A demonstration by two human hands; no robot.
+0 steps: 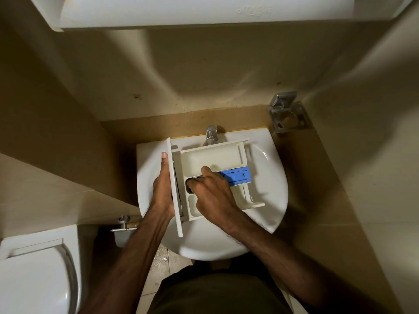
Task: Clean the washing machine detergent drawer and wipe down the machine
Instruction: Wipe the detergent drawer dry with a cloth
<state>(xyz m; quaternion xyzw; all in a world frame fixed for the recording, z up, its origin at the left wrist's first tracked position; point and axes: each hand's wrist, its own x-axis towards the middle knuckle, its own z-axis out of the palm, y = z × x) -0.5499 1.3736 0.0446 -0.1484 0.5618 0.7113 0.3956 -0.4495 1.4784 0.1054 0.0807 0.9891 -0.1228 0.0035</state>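
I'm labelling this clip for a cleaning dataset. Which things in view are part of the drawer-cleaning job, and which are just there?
In the job:
- detergent drawer, held over the sink
- blue insert in the drawer
- left hand gripping the drawer's front panel
- right hand working inside a compartment
- tap

Just there:
- toilet
- wall holder
- valve

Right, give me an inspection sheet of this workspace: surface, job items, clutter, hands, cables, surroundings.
Surface: white washbasin with chrome tap at the back; no water seen running.
Job's things: white detergent drawer held over the basin, front panel to the left, blue insert in its middle compartment.
Clutter: nothing seen.
Hands: left hand grips the drawer's front panel; right hand reaches into the middle compartment, fingers curled round something dark, which cannot be identified.
Cables: nothing seen.
Surroundings: beige tiled walls, metal wall holder, toilet at lower left, valve beside it.
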